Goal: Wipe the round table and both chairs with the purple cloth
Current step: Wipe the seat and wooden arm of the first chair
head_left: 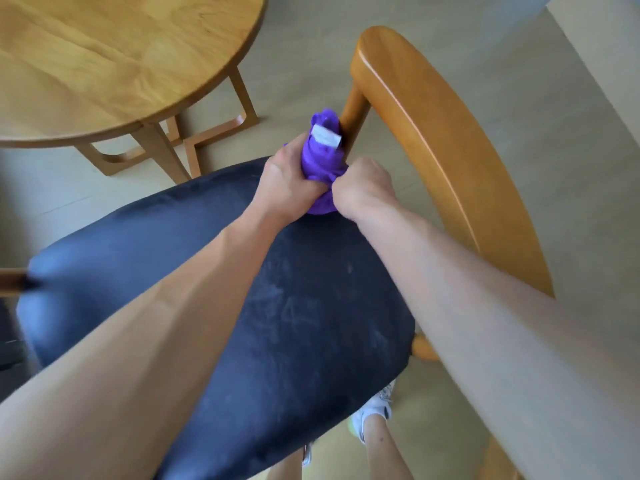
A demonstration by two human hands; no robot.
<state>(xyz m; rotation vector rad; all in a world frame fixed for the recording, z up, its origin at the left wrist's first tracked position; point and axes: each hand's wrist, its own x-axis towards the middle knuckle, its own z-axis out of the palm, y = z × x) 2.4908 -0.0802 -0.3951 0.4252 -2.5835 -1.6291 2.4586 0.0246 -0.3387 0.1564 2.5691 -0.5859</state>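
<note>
both hands, left hand (289, 183) and right hand (363, 188), are clenching the cloth (320, 161) around the chair (433, 133) post; next i am sliding it upward.

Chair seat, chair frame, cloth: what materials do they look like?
Chair seat: dark navy padded upholstery, suede-like or matte leatherette; pale scuff marks show.
Chair frame: honey-toned wood, glossy varnish by the highlights.
Purple cloth: soft bunched fabric with a white sewn tag, perhaps microfibre.
</note>
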